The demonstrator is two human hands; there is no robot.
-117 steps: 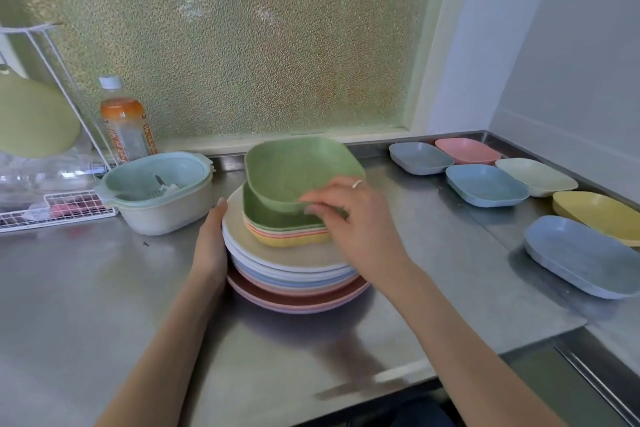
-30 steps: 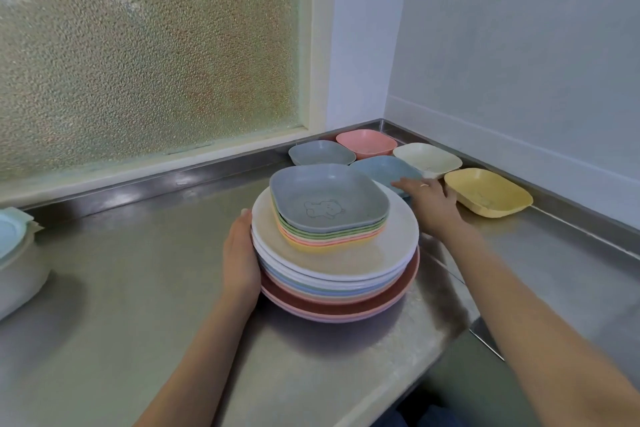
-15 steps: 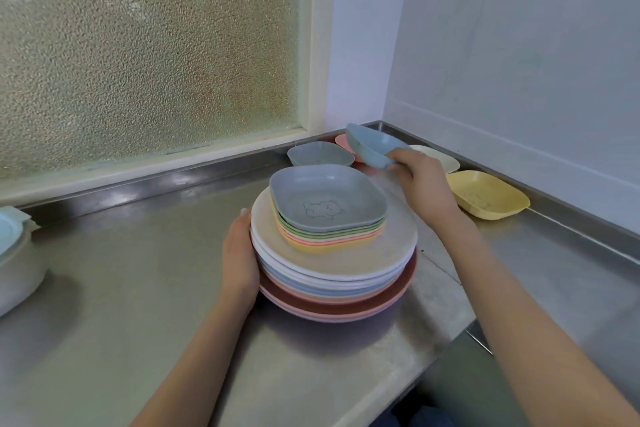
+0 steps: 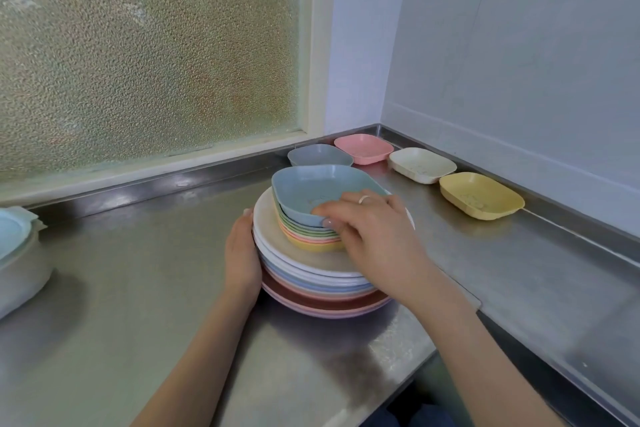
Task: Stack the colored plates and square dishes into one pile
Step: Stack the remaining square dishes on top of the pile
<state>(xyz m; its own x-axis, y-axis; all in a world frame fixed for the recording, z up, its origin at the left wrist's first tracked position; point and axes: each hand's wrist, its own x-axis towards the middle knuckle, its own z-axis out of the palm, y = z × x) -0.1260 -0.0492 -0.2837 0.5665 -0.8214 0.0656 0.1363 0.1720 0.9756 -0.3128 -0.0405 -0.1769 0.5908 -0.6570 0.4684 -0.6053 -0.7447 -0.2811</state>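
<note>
From the head camera, I could not see the near right rim of the light blue square dish (image 4: 311,189), because the right hand (image 4: 375,236) lay over it. Its fingers (image 4: 329,210) were clamped on that rim, thumb tip inside the dish and the others curled under the edge; a ring showed on one of them. The dish sat on top of the nested square dishes (image 4: 311,236), though I could not tell whether it had fully settled. Those dishes rested on the round plates (image 4: 311,274) on the steel tabletop (image 4: 138,288). The left hand (image 4: 242,260) pressed flat against the left side of the plates, fingers together and not gripping anything; its fingertips were hidden behind the top plate's rim. A pale lidded container (image 4: 17,253) was cut off at the left edge.

Half a second earlier the blue dish had been lifted in the air near the corner; now it was on the pile. The grey dish (image 4: 318,154), pink dish (image 4: 363,147), cream dish (image 4: 420,163) and yellow dish (image 4: 481,194) stayed apart along the wall.
</note>
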